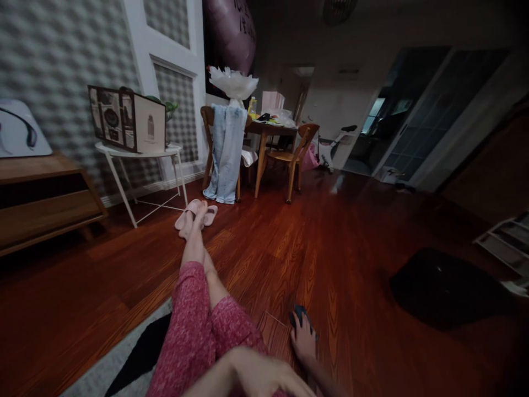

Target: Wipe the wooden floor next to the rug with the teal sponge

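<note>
Red floor [351, 264] lay under us; our right hand [305, 343] rested flat beside our legs [198, 309], spread over a dark thing [298, 315] there; our left hand [260, 380] was blurred, its grip untellable; we judged a grasp barely begun, wanting a curl around it.

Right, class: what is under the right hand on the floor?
A small dark object pokes out beneath the right hand on the wooden floor; the hand covers the rest.

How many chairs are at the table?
2. One chair is left of the table, with jeans draped over it; the other chair is on its right side. More may be hidden behind.
</note>
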A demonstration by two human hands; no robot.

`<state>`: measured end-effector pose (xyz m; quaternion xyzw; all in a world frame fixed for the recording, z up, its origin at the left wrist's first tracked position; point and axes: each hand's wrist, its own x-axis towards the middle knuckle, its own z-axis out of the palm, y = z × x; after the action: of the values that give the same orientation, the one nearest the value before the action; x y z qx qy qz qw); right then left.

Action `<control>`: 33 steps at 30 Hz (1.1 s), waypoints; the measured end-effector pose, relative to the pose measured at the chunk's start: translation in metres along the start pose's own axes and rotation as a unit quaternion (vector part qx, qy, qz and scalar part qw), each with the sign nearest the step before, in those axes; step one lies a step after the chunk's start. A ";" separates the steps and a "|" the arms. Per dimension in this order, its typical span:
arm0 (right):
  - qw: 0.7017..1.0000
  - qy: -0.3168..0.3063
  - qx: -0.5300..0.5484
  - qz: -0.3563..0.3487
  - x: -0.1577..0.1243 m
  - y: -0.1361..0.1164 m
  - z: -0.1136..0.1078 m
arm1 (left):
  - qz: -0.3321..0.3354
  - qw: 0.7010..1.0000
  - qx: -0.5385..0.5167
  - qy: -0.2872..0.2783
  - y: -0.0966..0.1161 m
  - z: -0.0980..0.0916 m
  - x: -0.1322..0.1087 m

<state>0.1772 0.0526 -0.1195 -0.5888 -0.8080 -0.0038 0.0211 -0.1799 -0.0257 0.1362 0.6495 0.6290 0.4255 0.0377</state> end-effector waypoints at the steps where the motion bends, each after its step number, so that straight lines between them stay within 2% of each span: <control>1: 1.000 0.007 0.002 -0.003 0.002 0.002 0.004 | 0.013 0.998 -0.005 -0.068 0.009 0.014 -0.013; 3: 1.000 0.022 0.009 -0.006 0.008 0.007 0.011 | 0.032 0.983 -0.004 -0.182 0.027 0.042 -0.036; 5: 0.999 0.040 0.024 -0.013 0.018 0.013 0.019 | 0.029 0.974 0.004 -0.223 0.039 0.064 -0.052; 7: 0.997 0.064 0.046 -0.011 0.032 0.017 0.026 | -0.005 0.968 0.033 -0.247 0.039 0.080 -0.062; 9: 0.992 0.103 0.071 0.028 0.046 0.014 0.035 | -0.058 0.962 0.083 -0.253 0.029 0.089 -0.068; 12: 0.977 0.171 0.107 0.069 0.058 -0.012 0.047 | -0.096 0.960 0.138 -0.226 0.004 0.101 -0.082; 13: 0.975 0.182 0.120 0.048 0.058 -0.026 0.050 | -0.098 0.961 0.145 -0.212 -0.003 0.105 -0.088; 15: 0.974 0.168 0.142 -0.050 0.051 -0.058 0.054 | -0.100 0.966 0.154 -0.182 -0.012 0.110 -0.099; 18: 0.955 0.091 0.151 -0.237 0.038 -0.095 0.049 | -0.101 0.970 0.169 -0.139 -0.015 0.112 -0.109; 20: 0.930 0.043 0.145 -0.336 0.040 -0.103 0.040 | -0.109 0.969 0.185 -0.124 -0.015 0.110 -0.114; 22: 0.915 0.017 0.139 -0.379 0.055 -0.099 0.029 | -0.125 0.964 0.203 -0.118 -0.015 0.108 -0.119; 24: 0.930 0.022 0.137 -0.340 0.078 -0.092 0.020 | -0.132 0.960 0.216 -0.117 -0.015 0.107 -0.125; 27: 0.975 0.070 0.142 -0.154 0.107 -0.097 0.014 | -0.125 0.960 0.219 -0.118 -0.015 0.107 -0.133; 29: 0.985 0.090 0.140 -0.054 0.111 -0.116 0.016 | -0.124 0.961 0.216 -0.117 -0.014 0.108 -0.134; 31: 0.987 0.084 0.124 -0.052 0.102 -0.142 0.020 | -0.127 0.962 0.211 -0.116 -0.014 0.108 -0.133; 33: 0.984 0.052 0.100 -0.137 0.085 -0.165 0.025 | -0.133 0.963 0.204 -0.117 -0.014 0.107 -0.131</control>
<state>-0.0065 0.0835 -0.1383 -0.4661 -0.8754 0.0436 0.1208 -0.1070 -0.0818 -0.0060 0.5993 0.7743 0.2004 0.0336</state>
